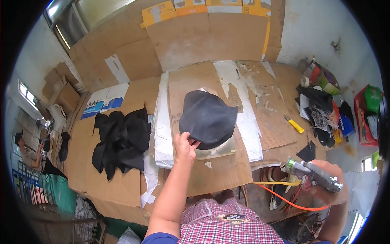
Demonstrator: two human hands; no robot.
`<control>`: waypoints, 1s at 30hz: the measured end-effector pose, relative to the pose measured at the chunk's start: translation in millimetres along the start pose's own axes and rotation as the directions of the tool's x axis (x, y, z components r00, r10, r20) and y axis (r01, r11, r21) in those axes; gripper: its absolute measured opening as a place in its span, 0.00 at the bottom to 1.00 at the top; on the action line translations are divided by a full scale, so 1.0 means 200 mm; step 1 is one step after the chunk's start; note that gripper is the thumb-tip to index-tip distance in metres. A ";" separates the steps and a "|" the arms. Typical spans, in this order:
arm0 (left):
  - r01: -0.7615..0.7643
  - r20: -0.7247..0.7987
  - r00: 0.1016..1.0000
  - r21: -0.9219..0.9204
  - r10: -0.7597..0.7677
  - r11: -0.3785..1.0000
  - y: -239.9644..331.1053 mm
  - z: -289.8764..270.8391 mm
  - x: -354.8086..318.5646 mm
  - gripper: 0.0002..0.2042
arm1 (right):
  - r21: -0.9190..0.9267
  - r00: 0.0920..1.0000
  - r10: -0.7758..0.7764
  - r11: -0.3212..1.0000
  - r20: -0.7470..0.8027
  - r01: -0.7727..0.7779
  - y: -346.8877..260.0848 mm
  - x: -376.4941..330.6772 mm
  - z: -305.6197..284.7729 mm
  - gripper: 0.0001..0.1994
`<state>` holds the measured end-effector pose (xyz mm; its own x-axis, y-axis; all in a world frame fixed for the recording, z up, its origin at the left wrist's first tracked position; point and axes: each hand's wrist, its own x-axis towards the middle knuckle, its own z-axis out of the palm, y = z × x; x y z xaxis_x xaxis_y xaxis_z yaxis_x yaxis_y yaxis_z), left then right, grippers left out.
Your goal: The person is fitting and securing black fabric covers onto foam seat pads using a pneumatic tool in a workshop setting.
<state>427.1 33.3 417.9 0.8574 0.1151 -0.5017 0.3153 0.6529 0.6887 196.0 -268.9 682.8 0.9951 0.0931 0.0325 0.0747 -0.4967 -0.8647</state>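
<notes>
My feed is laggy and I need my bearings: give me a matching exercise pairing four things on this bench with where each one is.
Things:
1. dark round fabric piece
2. spray gun
3. yellow utility knife
4. pile of black fabric pieces

Places:
A. lying loose on the cardboard, right of centre
B. held in the right hand
C. heaped on the left side of the bench
D. at centre, its near edge pinched by the left hand

Pairs: 1-D, 2-B, 3-A, 4-C
</notes>
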 end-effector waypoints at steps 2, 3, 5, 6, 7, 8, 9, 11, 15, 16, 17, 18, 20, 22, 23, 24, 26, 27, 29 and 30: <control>-0.019 0.003 1.000 -0.004 0.019 1.000 0.00 -0.02 -0.02 0.10 | -0.088 1.000 0.002 0.996 0.014 -0.001 -0.04 0.00 -0.02 0.24; -0.019 -0.002 1.000 -0.009 0.019 1.000 -0.01 -0.04 -0.03 0.10 | -0.006 0.999 0.044 0.999 -0.008 -0.044 -0.06 0.00 -0.03 0.24; -0.022 -0.015 1.000 -0.009 0.022 1.000 -0.01 -0.05 -0.03 0.11 | 0.074 0.996 0.089 0.993 -0.020 -0.087 -0.09 0.00 -0.04 0.24; -0.014 -0.010 1.000 -0.014 0.014 1.000 -0.02 -0.04 -0.03 0.11 | 0.091 0.999 0.052 0.994 0.011 -0.053 -0.12 -0.01 -0.04 0.24; -0.015 -0.004 1.000 -0.022 0.015 1.000 -0.02 -0.03 -0.04 0.12 | 0.109 0.999 0.015 0.994 0.042 -0.020 -0.15 -0.01 -0.03 0.24; -0.015 0.003 1.000 -0.030 0.015 0.999 -0.03 -0.02 -0.04 0.12 | 0.099 0.999 0.020 0.995 0.037 -0.023 -0.17 -0.01 -0.03 0.24; -0.020 -0.008 1.000 -0.035 0.020 0.999 -0.03 -0.04 -0.04 0.12 | 0.093 1.000 0.019 0.996 0.009 -0.020 -0.17 0.01 -0.02 0.24; -0.025 -0.022 0.999 -0.061 0.024 0.998 -0.02 -0.09 -0.05 0.12 | 0.081 0.999 0.014 0.997 -0.044 -0.011 -0.18 0.05 0.00 0.26; -0.029 -0.051 0.998 -0.116 0.024 0.993 -0.02 -0.16 -0.04 0.10 | -0.105 0.973 -0.096 0.987 0.210 0.120 -0.16 0.03 -0.01 0.29; -0.029 -0.040 0.999 -0.160 0.023 0.987 0.00 -0.20 -0.06 0.11 | -0.151 0.977 -0.065 0.984 0.201 0.096 -0.16 0.04 0.01 0.31; -0.034 -0.036 0.999 -0.206 0.028 0.978 0.02 -0.24 -0.08 0.11 | -0.143 0.967 -0.081 0.983 0.243 0.119 -0.18 0.04 0.05 0.31; -0.028 -0.017 1.000 -0.279 0.024 0.960 0.05 -0.29 -0.10 0.12 | 0.000 0.997 -0.041 0.999 0.066 0.041 -0.17 0.04 0.10 0.32; -0.022 0.022 0.999 -0.367 0.032 0.930 0.19 -0.37 -0.16 0.13 | 0.141 0.993 0.065 0.989 -0.097 -0.051 -0.14 0.05 0.14 0.36; -0.021 0.042 0.998 -0.401 0.042 0.916 0.34 -0.51 -0.18 0.11 | 0.195 0.994 0.060 0.980 -0.088 -0.042 -0.08 0.03 0.20 0.39; -0.034 0.032 0.998 -0.418 0.052 0.908 0.44 -0.62 -0.20 0.11 | 0.179 0.992 0.059 0.983 -0.109 -0.039 -0.07 0.03 0.26 0.40; -0.079 0.006 0.996 -0.398 0.089 0.914 0.53 -0.77 -0.22 0.09 | 0.167 0.994 0.053 0.985 -0.096 -0.036 -0.04 0.04 0.30 0.39; -0.081 -0.042 0.997 -0.290 0.072 0.954 0.69 -1.06 -0.27 0.16 | 0.185 0.992 0.104 0.976 0.072 -0.116 -0.05 0.13 0.42 0.38; -0.062 -0.082 0.996 -0.235 0.044 0.970 0.72 -1.27 -0.27 0.19 | 0.200 0.989 0.117 0.971 0.092 -0.133 -0.05 0.16 0.49 0.38; -0.072 -0.142 0.989 -0.169 0.047 0.983 0.76 -1.67 -0.29 0.22 | 0.262 0.978 0.119 0.951 0.172 -0.162 -0.05 0.20 0.55 0.32; -0.050 -0.280 0.960 -0.082 0.025 0.995 0.77 -1.82 -0.29 0.22 | 0.251 0.977 0.119 0.954 0.177 -0.161 -0.04 0.21 0.58 0.31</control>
<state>276.9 400.0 362.4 0.7166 0.3365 -0.6109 0.2378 0.7055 0.6676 229.8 -160.6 633.8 0.9697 0.1850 -0.1597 -0.1055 -0.2724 -0.9564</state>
